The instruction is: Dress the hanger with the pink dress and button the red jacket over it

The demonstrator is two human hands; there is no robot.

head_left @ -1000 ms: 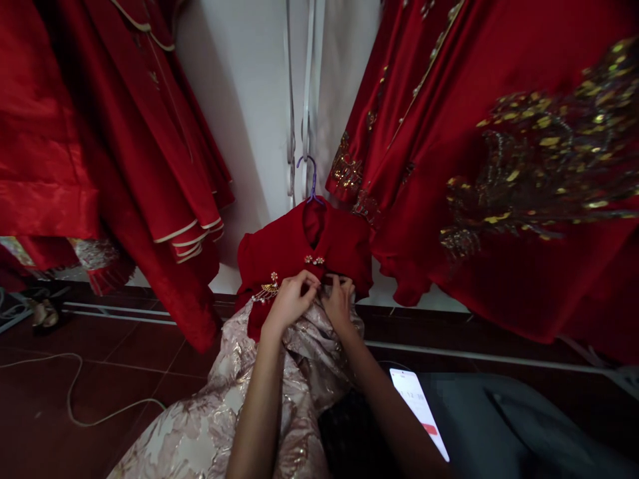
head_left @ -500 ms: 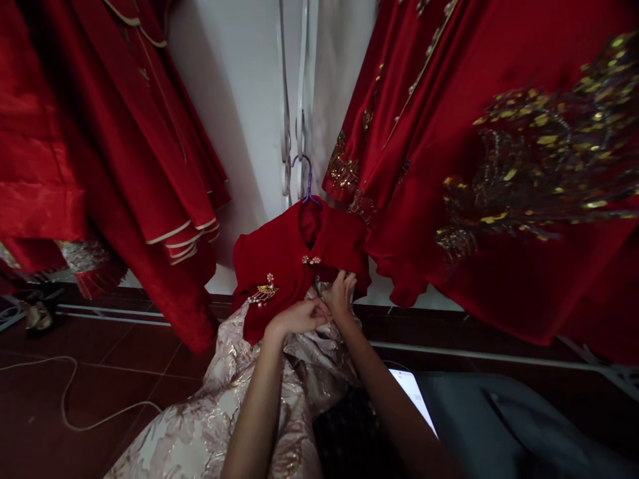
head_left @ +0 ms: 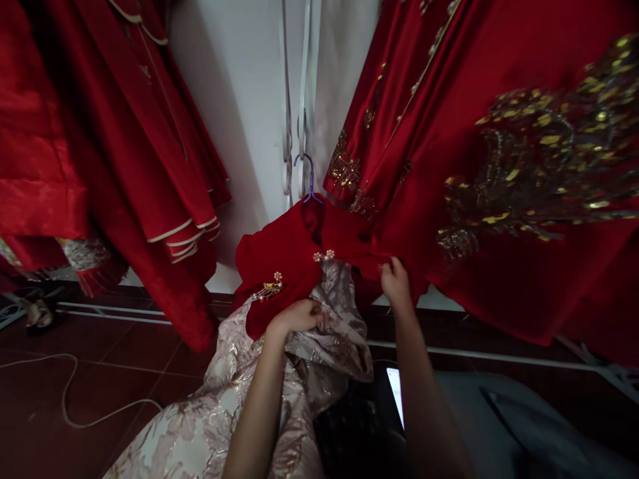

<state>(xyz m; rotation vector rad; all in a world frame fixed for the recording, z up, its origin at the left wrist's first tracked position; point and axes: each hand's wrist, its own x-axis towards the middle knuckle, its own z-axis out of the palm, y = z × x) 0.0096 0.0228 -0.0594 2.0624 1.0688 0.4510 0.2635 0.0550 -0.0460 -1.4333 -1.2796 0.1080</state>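
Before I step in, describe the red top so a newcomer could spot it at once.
Find the pale wall between two groups of hanging red garments. Low in that gap, the red top hangs on a purple hanger, its edge in the right hand. Unlike its neighbours, it bears a gold fan ornament.

At 5 o'clock the right forearm (head_left: 417, 352) partly hides the phone (head_left: 395, 391), its text too small to read. The hanger's (head_left: 312, 178) arms vanish inside the top (head_left: 277, 243). The skirt (head_left: 222, 399) is cut off at 7 o'clock. The left hand's (head_left: 297, 316) fingertips are hard to make out.
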